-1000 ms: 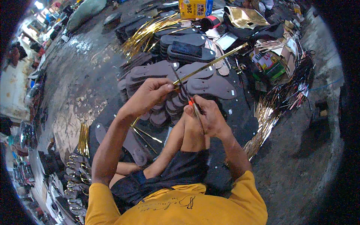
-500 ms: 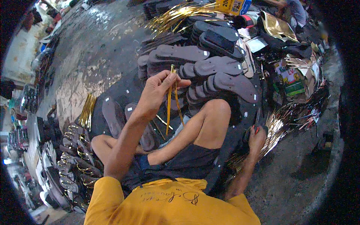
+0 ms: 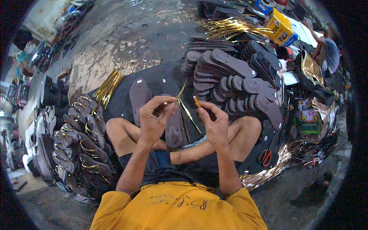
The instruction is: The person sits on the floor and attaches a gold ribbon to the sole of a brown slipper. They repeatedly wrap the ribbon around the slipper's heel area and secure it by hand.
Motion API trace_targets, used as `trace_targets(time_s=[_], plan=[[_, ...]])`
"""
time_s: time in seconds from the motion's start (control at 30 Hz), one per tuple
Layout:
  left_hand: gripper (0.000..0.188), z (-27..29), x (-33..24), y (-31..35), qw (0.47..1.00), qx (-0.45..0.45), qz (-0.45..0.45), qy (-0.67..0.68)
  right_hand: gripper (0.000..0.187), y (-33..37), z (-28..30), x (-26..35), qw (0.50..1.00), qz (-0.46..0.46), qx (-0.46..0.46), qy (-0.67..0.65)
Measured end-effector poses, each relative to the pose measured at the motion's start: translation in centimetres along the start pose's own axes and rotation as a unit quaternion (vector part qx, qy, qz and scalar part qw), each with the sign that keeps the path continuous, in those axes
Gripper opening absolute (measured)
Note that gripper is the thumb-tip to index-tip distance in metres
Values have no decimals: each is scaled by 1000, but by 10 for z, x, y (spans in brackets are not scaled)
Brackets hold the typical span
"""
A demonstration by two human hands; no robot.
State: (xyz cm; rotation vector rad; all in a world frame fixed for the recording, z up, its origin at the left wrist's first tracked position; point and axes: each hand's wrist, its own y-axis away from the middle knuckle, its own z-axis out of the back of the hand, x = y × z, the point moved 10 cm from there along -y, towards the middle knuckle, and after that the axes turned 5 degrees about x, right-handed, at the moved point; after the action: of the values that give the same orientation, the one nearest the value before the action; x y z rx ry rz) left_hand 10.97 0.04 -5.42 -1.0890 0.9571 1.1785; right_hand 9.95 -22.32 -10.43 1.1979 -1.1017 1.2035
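My left hand [image 3: 156, 119] is closed in a pinch on a shiny gold strap [image 3: 186, 110], whose lengths hang down and stick up past the fingertips. Level with it, my right hand [image 3: 214, 124] pinches a short orange-yellow strip end [image 3: 196, 102] between thumb and forefinger; whether it belongs to the same strap, I cannot tell. Below the hands lies a brown sandal sole [image 3: 175, 132], and another sole [image 3: 139, 94] rests farther left. The scissors [image 3: 265, 157] with red-orange handles lie beside my right knee.
Stacked soles [image 3: 245, 86] fan out ahead to the right. Finished-looking sandals [image 3: 80, 145] with gold straps are packed at my left. Gold strip bundles [image 3: 109, 87] lie on the dark mat, with trimmed strips [image 3: 268, 168] at my right. A yellow box [image 3: 281, 28] and another person [image 3: 327, 51] are far right.
My right hand has let go of the scissors at the right and come in beside the left, pinching a strip end. My left hand has lowered with the gold strap. The view has shifted left.
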Motion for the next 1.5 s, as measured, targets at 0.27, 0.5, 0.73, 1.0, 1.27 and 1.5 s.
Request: trace_targets(time_s=[0.27,0.5,0.73,1.0,1.27,1.5], plan=[[18,23,-9,15,997,-71,6,-1,13,0,-38,53,995,104,1,0],[20,17,1,14,989,-52,46,134,19,-1,-62,62,987,148,37,-56],[24,10,17,12,973,-39,116,197,30,-10,-59,47,984,158,76,-29],[27,1,49,7,974,-96,130,157,22,-9,-59,79,906,308,10,289],[88,-17,158,21,934,-68,9,-351,16,-29,-60,46,835,308,22,456],[86,-8,86,22,922,-222,-29,-316,15,-35,-32,51,946,235,-12,222]])
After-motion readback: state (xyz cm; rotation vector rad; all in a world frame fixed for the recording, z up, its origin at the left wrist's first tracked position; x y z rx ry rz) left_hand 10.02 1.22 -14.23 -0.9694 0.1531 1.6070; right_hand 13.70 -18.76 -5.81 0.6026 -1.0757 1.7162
